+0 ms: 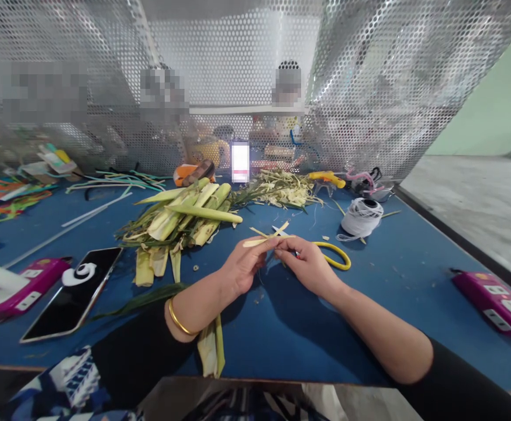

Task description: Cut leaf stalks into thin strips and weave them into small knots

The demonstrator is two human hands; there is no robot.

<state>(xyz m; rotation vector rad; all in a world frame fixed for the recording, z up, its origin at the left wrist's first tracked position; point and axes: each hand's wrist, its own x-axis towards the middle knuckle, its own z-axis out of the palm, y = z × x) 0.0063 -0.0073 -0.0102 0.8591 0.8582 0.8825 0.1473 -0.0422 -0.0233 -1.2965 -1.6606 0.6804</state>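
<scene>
My left hand (247, 263), with a gold bangle at the wrist, is closed on pale husk strips (255, 242) whose ends cross above the fingers. Close against it, my right hand (301, 260) pinches at the same small piece; the fingertips meet and hide what lies between them. Behind my right hand lie scissors with a yellow handle (339, 257), their blade tips showing past the strips. A pile of green and cream corn husks (189, 213) sits beyond my left hand. Under my left forearm, another husk piece (210, 351) reaches the table's front edge.
White string spool (361, 217) stands at the right. Shredded husk (284, 188) lies by the perforated metal screen (238, 52). A black phone (73, 295) and a magenta power strip (30, 286) lie left on the blue table (317, 345); another magenta strip (496, 304) lies right.
</scene>
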